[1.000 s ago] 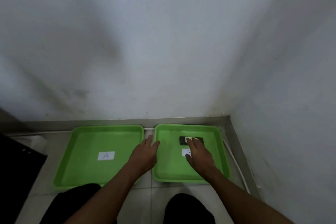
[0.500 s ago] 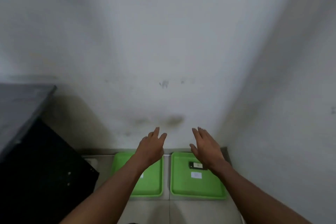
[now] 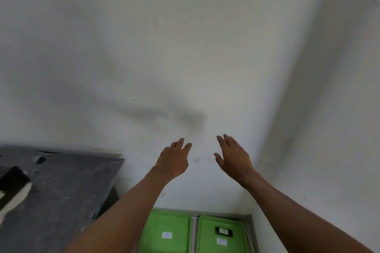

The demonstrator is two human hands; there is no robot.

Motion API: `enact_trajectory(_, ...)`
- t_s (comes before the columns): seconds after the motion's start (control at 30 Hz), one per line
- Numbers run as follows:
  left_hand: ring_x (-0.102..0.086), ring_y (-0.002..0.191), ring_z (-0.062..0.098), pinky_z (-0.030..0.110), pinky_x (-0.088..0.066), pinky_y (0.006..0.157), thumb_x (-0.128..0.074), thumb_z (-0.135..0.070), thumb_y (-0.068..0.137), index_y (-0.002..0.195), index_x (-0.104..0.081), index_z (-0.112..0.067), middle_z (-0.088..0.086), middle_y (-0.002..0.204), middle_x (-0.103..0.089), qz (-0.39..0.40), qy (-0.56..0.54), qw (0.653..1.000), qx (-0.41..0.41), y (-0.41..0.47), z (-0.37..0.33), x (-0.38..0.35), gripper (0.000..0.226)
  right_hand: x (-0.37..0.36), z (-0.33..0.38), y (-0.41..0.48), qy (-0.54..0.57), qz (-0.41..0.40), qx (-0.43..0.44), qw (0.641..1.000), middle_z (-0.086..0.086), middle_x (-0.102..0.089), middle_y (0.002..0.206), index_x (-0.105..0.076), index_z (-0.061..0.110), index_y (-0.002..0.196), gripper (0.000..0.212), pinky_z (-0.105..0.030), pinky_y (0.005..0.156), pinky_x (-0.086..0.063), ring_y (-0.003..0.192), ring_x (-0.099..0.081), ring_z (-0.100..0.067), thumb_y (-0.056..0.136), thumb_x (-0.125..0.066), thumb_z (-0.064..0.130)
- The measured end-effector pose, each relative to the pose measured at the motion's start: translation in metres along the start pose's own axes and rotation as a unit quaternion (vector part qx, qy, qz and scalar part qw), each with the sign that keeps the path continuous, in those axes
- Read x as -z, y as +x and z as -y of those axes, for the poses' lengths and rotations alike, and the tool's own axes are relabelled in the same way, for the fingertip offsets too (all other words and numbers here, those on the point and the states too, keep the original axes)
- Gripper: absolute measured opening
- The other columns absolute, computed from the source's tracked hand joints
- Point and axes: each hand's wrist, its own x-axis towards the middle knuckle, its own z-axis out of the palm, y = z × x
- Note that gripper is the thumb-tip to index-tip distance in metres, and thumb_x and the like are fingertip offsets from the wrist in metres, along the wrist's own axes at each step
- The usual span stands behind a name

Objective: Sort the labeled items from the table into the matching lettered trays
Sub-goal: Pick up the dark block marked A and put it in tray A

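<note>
Two green trays lie side by side on the floor at the bottom of the view. The left tray (image 3: 156,230) has a white letter label in its middle and nothing else. The right tray (image 3: 207,236) has its own white label and a small black labeled item (image 3: 223,231) near its far edge. My left hand (image 3: 173,160) and my right hand (image 3: 233,158) are raised high in front of the white wall, well above the trays. Both hold nothing and have their fingers spread.
A dark grey table (image 3: 61,187) fills the lower left, with a black object (image 3: 12,178) and a pale object (image 3: 18,197) near its left edge, both blurred. White walls meet in a corner at the right.
The view has tilted up and the trays have slid to the bottom edge. My right hand let go of the black item in the right tray; both hands rose. The table top has come into view.
</note>
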Motion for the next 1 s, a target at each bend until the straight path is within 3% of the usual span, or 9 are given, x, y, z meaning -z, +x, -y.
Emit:
enact_trajectory(0.17, -0.037, 0.139, 0.031, 0.045, -0.043, 0.105, -0.05, -0.023, 0.096, 0.15, -0.029, -0.017, 0.013, 0.161, -0.023, -0.026, 0.003, 0.999, 0.026, -0.029, 0.035, 0.042, 0.058, 0.03, 0.056, 0.003, -0.011, -0.012, 0.02, 1.0, -0.014, -0.025, 0.159, -0.021, 0.015, 0.15, 0.059, -0.041, 0.114, -0.034, 0.147, -0.024, -0.028, 0.1, -0.046, 0.035)
enact_trajectory(0.43, -0.041, 0.135, 0.032, 0.046, -0.045, 0.1, -0.052, -0.023, 0.095, 0.148, -0.03, -0.016, 0.013, 0.158, -0.026, -0.036, 0.016, 0.998, 0.048, -0.103, 0.151, 0.061, 0.058, 0.001, 0.193, 0.001, -0.004, -0.011, 0.03, 0.999, -0.014, -0.027, 0.158, -0.022, 0.015, 0.149, 0.059, -0.041, 0.114, -0.036, 0.146, -0.027, -0.029, 0.1, -0.047, 0.036)
enact_trajectory(0.87, -0.041, 0.134, 0.035, 0.049, -0.048, 0.1, -0.054, -0.017, 0.093, 0.146, -0.032, -0.013, 0.015, 0.154, -0.03, 0.03, -0.012, 0.994, 0.102, -0.235, 0.37, 0.048, 0.058, -0.082, 0.442, 0.014, 0.031, 0.018, 0.066, 0.997, -0.017, -0.036, 0.153, -0.029, 0.013, 0.146, 0.057, -0.045, 0.103, -0.046, 0.141, -0.036, -0.031, 0.098, -0.05, 0.034)
enact_trajectory(1.0, -0.037, 0.141, 0.036, 0.051, -0.044, 0.108, -0.053, -0.015, 0.094, 0.149, -0.033, -0.013, 0.017, 0.158, -0.028, 0.059, -0.034, 0.991, 0.118, -0.255, 0.396, 0.024, 0.058, -0.109, 0.478, 0.011, 0.045, 0.04, 0.071, 0.996, -0.017, -0.038, 0.151, -0.03, 0.012, 0.146, 0.058, -0.046, 0.103, -0.048, 0.139, -0.038, -0.031, 0.097, -0.052, 0.034)
